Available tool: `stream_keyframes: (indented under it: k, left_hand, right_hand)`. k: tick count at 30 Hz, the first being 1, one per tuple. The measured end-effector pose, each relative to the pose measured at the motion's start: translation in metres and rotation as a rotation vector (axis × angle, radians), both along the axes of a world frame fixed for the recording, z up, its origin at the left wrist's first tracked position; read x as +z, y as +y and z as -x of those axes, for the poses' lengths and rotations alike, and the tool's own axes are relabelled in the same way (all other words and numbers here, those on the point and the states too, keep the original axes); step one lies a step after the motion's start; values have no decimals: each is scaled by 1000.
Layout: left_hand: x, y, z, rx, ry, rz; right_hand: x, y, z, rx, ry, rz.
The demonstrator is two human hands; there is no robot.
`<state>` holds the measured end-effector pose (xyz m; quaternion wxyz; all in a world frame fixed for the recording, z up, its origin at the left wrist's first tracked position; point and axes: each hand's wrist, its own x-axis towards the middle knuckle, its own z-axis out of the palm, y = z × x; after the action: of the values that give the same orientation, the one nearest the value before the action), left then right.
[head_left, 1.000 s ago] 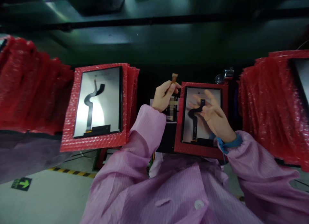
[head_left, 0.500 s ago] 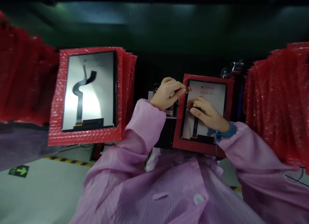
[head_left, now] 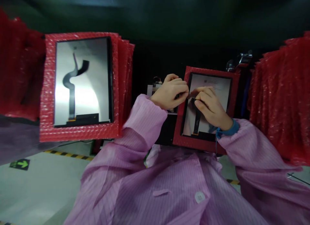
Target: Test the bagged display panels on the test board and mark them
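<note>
"Comparing this with a second ago, what has changed around the hands?"

"Back then the left hand (head_left: 170,93) was holding a small orange-brown piece up, to the left of the right-hand panel (head_left: 221,86). Now it has come across to that panel's left edge, palm down, fingers curled. Its fingertips are hidden, so I cannot tell what it grips."

"And the right hand (head_left: 210,105)?"

"That one was spread and blurred over the panel. It has closed in: thumb and fingers pinch the upper end of the black ribbon cable (head_left: 197,121), whose dark tip pokes out toward the other hand."

"Are the hands touching?"

"Just beside each other; I can't tell whether they touch."

"Where does the cable lie?"

"On the pale face of the panel, its lower end still joined at the bottom edge. The panel lies on red bubble wrap (head_left: 180,137), as it did before."

"Anything at the left?"

"A second panel (head_left: 97,60) rests on another red stack (head_left: 81,134), its own cable (head_left: 72,102) untouched, though it sits farther left in view."
</note>
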<state>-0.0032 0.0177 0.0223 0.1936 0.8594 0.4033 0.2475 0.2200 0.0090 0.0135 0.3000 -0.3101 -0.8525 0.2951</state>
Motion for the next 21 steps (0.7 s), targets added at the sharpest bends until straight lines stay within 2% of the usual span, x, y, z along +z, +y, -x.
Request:
stream_keyframes:
  k: [14,21]
  left_hand:
    - [-2,-2,-2,-49,3,-6]
    - [1,-3,-3,-57,25,33]
  right_hand:
    - [-5,1,3,-31,-59,-2]
    - [-5,1,4,-24,-42,58]
